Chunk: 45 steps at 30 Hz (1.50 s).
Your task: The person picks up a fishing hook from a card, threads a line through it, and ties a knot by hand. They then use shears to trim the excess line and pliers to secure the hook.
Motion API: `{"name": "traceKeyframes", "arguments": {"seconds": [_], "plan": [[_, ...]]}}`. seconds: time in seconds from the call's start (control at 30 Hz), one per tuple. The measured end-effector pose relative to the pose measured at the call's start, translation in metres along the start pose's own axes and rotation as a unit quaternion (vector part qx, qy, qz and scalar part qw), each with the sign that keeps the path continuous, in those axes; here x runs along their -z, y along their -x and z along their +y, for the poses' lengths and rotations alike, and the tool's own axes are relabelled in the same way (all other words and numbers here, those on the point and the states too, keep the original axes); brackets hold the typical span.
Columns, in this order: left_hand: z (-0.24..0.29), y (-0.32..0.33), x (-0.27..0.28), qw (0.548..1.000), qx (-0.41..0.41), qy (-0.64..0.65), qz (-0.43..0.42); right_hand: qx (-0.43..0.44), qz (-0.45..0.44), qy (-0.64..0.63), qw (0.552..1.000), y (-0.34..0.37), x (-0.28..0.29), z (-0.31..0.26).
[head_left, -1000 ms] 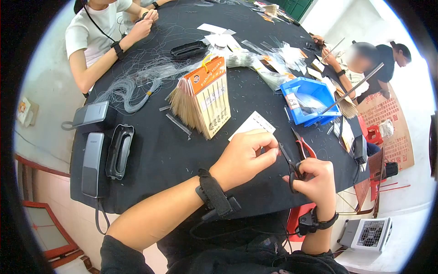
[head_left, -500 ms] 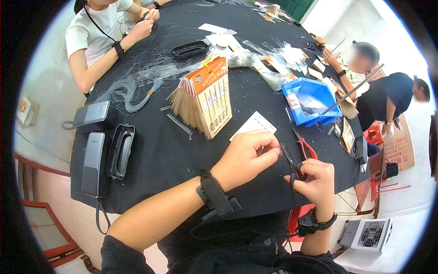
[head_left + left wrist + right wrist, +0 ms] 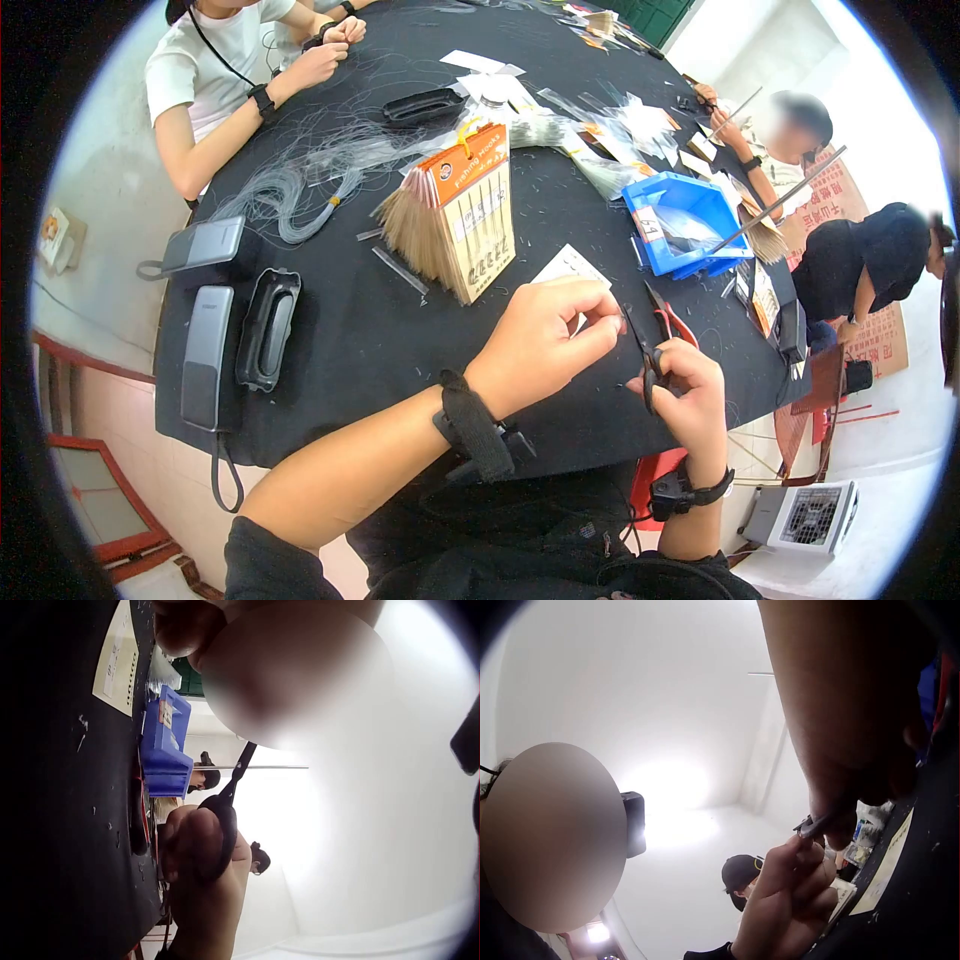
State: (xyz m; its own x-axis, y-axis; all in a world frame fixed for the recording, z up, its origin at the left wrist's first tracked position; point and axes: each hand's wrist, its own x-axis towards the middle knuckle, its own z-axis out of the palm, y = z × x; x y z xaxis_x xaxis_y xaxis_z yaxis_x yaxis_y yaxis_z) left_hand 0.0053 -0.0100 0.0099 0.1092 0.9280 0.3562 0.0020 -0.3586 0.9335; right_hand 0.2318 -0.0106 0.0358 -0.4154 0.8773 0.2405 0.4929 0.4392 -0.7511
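Note:
In the head view my left hand (image 3: 545,335) is over the front of the black table, thumb and index fingertips pinching a small dark thing mostly hidden between them. My right hand (image 3: 690,390) holds black scissors (image 3: 651,365), its fingers round the handle loops. The blades point up toward the left fingertips, and in the right wrist view the scissor tips (image 3: 808,825) lie right at those fingers. A white card (image 3: 568,264) with a row of small dark marks lies beyond my left hand. Pliers with red handles (image 3: 680,325) lie behind the scissors.
A thick stack of "Fishing Hooks" cards (image 3: 485,215) stands left of centre. A blue bin (image 3: 640,225) with a metal rod across it is at the right. Coiled clear line (image 3: 295,205), power banks (image 3: 207,345) and black trays (image 3: 268,330) lie left. Other people sit around the table.
The scissors have turned slightly in my right hand, blades steeper. My left hand keeps its pinch. At the right, a person in black has bent lower and moved nearer the table's side.

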Motion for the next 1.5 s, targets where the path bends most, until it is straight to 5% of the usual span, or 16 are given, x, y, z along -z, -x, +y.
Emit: {"name": "traceKeyframes", "arguments": {"seconds": [0.17,0.27,0.37,0.53,0.63,1.5], "plan": [[0.0,0.0,0.0,1.0,0.012,-0.001,0.012,-0.086,-0.044,-0.052,0.994,0.004,0.004,-0.012],[0.0,0.0,0.0,0.999,0.029,0.005,0.014,-0.037,-0.063,0.001,0.997,0.004,0.013,-0.019],[0.002,0.001,0.0,0.999,0.039,0.015,0.007,-0.042,0.006,-0.132,0.99,0.011,0.007,-0.017],[0.002,0.001,0.0,1.0,0.018,-0.006,0.004,0.019,0.09,0.084,0.992,-0.003,0.005,-0.017],[0.001,0.002,-0.001,1.0,0.005,-0.013,-0.004,0.054,0.058,0.132,0.988,-0.004,0.011,-0.012],[-0.003,0.002,-0.002,0.999,-0.036,-0.033,-0.017,0.017,0.034,0.167,0.985,-0.006,0.007,-0.015]]}}
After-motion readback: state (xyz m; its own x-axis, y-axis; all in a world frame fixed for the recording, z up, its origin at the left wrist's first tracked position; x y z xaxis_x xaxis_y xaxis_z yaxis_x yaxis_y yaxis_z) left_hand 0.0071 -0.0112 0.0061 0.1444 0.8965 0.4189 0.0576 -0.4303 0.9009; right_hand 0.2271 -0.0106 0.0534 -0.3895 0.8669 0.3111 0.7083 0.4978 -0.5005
